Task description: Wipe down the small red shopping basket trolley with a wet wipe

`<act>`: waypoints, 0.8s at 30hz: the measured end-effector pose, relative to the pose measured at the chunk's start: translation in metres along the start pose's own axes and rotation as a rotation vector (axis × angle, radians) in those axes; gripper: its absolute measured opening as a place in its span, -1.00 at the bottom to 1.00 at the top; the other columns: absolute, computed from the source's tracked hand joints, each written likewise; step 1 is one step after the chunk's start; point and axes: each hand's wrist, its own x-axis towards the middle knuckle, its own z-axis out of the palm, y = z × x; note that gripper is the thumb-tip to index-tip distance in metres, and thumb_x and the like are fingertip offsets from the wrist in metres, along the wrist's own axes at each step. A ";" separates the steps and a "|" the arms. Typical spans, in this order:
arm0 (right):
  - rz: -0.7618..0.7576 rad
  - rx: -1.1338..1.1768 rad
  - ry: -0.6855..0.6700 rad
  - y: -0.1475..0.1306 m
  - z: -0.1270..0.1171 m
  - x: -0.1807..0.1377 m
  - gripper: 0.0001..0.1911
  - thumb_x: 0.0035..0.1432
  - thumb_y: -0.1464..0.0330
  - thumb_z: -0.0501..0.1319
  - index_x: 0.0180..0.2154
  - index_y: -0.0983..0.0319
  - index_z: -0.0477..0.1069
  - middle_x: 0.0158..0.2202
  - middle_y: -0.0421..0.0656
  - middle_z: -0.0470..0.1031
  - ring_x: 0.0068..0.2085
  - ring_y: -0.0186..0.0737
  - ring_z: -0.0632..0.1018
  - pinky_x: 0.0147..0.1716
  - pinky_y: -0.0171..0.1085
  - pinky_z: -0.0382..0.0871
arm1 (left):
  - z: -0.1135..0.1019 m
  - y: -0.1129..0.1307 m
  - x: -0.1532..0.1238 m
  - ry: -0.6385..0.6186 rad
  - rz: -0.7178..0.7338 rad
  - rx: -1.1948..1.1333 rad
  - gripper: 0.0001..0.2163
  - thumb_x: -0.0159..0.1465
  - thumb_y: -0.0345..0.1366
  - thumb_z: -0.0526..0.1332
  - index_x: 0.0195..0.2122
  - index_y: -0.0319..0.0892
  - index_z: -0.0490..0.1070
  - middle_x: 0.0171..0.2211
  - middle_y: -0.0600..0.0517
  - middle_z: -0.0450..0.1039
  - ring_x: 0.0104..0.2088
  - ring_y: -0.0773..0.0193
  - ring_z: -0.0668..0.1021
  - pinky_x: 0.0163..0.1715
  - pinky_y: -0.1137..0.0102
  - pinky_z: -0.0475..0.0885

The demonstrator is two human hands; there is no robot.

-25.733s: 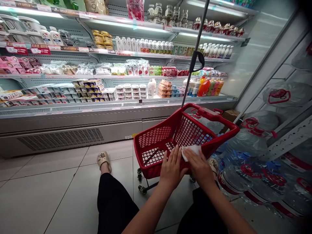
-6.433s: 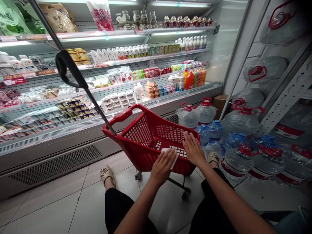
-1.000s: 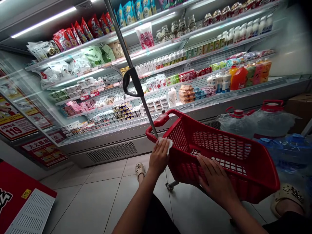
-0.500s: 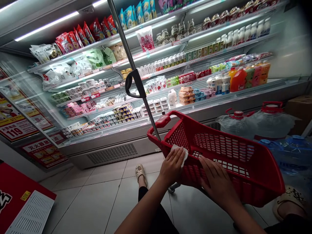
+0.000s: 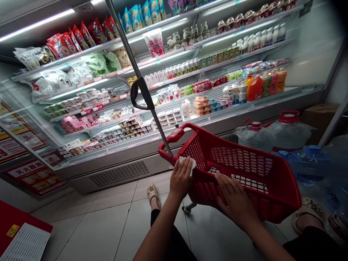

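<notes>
A red rolling shopping basket (image 5: 241,154) with slotted sides stands tilted in front of me, its long metal pull handle (image 5: 127,47) rising to the upper left. My left hand (image 5: 181,178) presses a folded white wipe (image 5: 191,164) onto the basket's near rim, close to the handle's foot. The wipe is partly hidden under the fingers. Farther right along the same rim, my right hand (image 5: 234,199) lies against the outer side, fingers stretched over the edge and thumb apart lower down. Inside, the visible basket floor holds nothing.
Behind the basket runs a lit refrigerated display (image 5: 163,72) full of dairy packs and bottles. Large water jugs (image 5: 312,165) and a cardboard box (image 5: 317,121) stand at the right. A red unit (image 5: 23,221) is at lower left. My feet flank the basket on the tiled floor.
The view has shifted, so everything sits farther left. My left hand has slid the wipe a little along the rim toward the handle. The right hand keeps its place on the rim.
</notes>
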 end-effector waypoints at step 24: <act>0.000 -0.013 -0.038 -0.001 -0.007 0.007 -0.15 0.32 0.39 0.08 0.52 0.23 -0.24 0.47 -0.06 0.17 0.40 -0.03 0.26 0.42 0.04 0.06 | 0.003 0.011 0.003 -0.007 0.196 -0.070 -0.47 0.48 -0.34 0.04 0.47 -0.25 0.09 0.46 -0.05 0.11 0.47 0.19 0.16 0.48 0.19 0.06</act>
